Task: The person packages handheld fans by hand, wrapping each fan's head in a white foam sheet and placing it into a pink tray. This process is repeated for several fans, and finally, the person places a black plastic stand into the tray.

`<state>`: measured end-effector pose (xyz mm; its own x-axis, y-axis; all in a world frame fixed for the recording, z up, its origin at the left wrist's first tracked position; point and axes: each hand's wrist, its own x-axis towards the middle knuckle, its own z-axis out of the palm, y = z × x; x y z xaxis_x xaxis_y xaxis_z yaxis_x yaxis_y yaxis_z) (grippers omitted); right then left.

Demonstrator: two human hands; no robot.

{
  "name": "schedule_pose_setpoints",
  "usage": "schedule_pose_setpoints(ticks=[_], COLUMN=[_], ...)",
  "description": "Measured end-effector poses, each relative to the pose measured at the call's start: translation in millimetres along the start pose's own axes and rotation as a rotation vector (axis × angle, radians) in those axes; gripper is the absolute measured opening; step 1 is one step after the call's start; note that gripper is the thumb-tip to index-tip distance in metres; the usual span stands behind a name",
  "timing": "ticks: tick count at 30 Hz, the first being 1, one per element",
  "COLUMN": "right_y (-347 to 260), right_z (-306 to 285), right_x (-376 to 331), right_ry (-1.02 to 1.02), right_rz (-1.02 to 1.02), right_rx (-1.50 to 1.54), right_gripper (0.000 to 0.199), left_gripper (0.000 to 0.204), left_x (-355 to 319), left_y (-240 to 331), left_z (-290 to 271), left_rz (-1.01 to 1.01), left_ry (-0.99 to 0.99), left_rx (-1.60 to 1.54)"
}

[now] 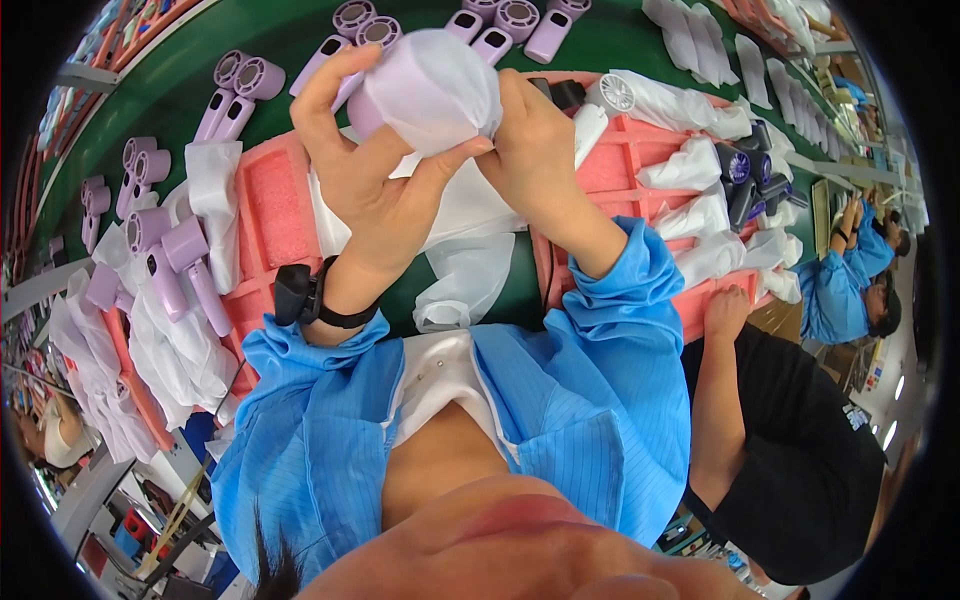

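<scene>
Both my hands hold up a lilac hair dryer (365, 108) half covered by a white soft bag (435, 85). My left hand (365, 165), with a black wristband, grips the bag and dryer from the left, thumb pressed on the bag's lower edge. On the right side, my right hand (535, 145) pinches the bag. More of the white bag hangs down below the hands. Both sleeves are blue.
Pink foam trays (275, 205) lie on a green belt (200, 60) under the hands. Several lilac dryers (175, 255) lie left and at the top; bagged and dark dryers (745, 175) right. A co-worker's hand (725, 310) rests on the right tray; another person in blue (840, 285) works farther right.
</scene>
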<state>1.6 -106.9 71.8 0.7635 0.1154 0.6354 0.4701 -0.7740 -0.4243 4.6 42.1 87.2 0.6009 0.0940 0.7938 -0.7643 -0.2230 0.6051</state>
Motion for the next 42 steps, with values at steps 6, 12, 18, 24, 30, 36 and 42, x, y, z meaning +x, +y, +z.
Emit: schedule_pose_setpoints(ticks=[6, 12, 18, 24, 30, 36, 42], right_y=[0, 17, 52, 265, 402, 366, 272], right_z=[-25, -36, -63, -77, -40, 8, -81], right_x=[3, 13, 25, 73, 56, 92, 120], right_ry=[-0.337, -0.550, -0.773, -0.268, -0.376, -0.506, -0.709], right_rz=[0.221, 0.295, 0.322, 0.590, 0.448, 0.089, 0.398], right_rx=[0.241, 0.319, 0.456, -0.268, -1.071, -0.334, -0.477], right_gripper=[0.042, 0.043, 0.041, 0.051, 0.042, 0.052, 0.063], left_gripper=[0.017, 0.017, 0.020, 0.020, 0.017, 0.013, 0.012], left_x=[4, -13, -2, -39, -69, -64, -51], left_y=[-11, -16, -44, -19, -38, -44, -63], left_z=[-13, -4, -12, 40, 49, 38, 28], left_rz=[-0.179, -0.590, -0.791, -0.537, -0.216, -0.555, -0.725], left_ry=[-0.025, -0.058, 0.041, -0.669, -0.734, -0.778, -0.662], left_rx=[0.039, -0.027, -0.387, 0.125, 0.296, 0.104, -0.282])
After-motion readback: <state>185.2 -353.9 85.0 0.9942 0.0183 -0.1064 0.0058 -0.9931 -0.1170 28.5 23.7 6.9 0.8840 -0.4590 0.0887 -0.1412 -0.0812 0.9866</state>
